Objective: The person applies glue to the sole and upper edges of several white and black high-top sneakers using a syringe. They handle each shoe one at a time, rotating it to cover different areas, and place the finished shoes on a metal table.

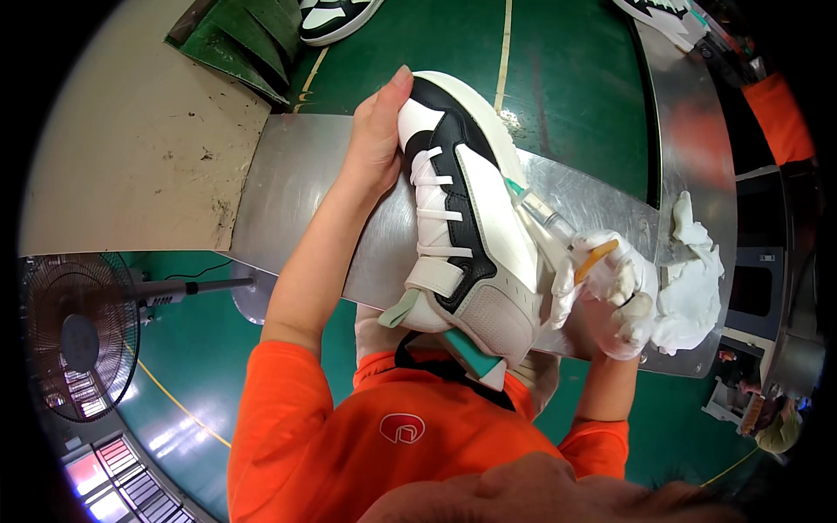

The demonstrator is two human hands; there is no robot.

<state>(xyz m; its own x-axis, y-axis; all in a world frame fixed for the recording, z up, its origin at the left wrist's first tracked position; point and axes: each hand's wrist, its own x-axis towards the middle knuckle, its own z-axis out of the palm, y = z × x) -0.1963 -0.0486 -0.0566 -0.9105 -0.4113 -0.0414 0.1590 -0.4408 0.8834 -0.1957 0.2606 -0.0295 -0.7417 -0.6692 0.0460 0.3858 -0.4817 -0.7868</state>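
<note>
A white and black sneaker point(466, 231) with teal accents rests heel toward me against my chest, toe pointing away over a metal table point(296, 183). My left hand point(377, 131), bare, grips its toe end. My right hand point(610, 292), in a white glove, holds a clear syringe-like applicator point(545, 213) with a teal tip pressed against the shoe's right side near the sole edge. An orange band sits across the glove's fingers.
A crumpled white cloth point(693, 279) lies on the metal table right of my gloved hand. Another black and white sneaker point(336, 17) sits on the green belt beyond. A floor fan point(74, 336) stands at lower left. Another person's orange sleeve point(780, 113) shows at upper right.
</note>
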